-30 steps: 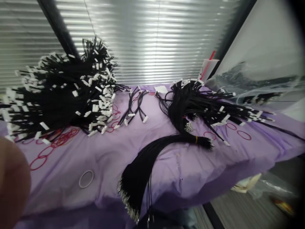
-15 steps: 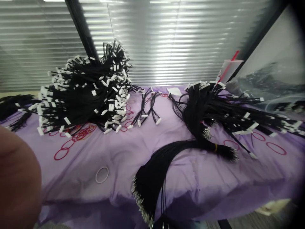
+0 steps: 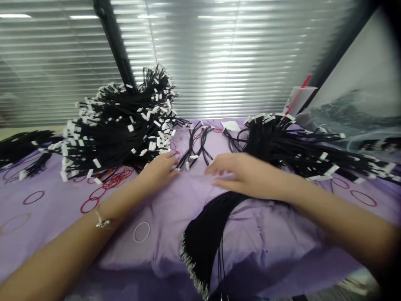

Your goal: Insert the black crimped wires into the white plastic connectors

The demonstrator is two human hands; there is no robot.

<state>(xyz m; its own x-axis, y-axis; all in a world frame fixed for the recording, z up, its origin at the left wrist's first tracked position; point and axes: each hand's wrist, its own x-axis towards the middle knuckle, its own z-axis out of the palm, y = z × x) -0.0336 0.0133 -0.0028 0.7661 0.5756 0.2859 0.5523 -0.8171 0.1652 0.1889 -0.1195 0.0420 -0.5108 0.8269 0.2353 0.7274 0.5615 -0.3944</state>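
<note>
My left hand (image 3: 160, 170) reaches in from the lower left and is open beside the front right edge of a big heap of black cables with white connectors (image 3: 115, 129). From the right comes my right hand (image 3: 233, 170), fingers and thumb apart, with nothing visible in it. Between and just beyond the hands lie a few short loose black cables (image 3: 203, 144) with white plugs. Below my right hand, a thick bundle of black wires with bare metal terminals (image 3: 203, 230) hangs over the table's front edge; my right hand and forearm hide its upper part.
Purple cloth (image 3: 125, 255) covers the table. Red rubber bands (image 3: 114, 179) and a white band (image 3: 142, 232) lie on it. More black cables (image 3: 300, 146) spread on the right, before a cup with a red straw (image 3: 299, 100) and a clear plastic bag (image 3: 354, 113). Blinds stand behind.
Both hands have come into view over the middle of the table; before, only a blurred piece of hand showed at the left edge. The view has shifted slightly left and up.
</note>
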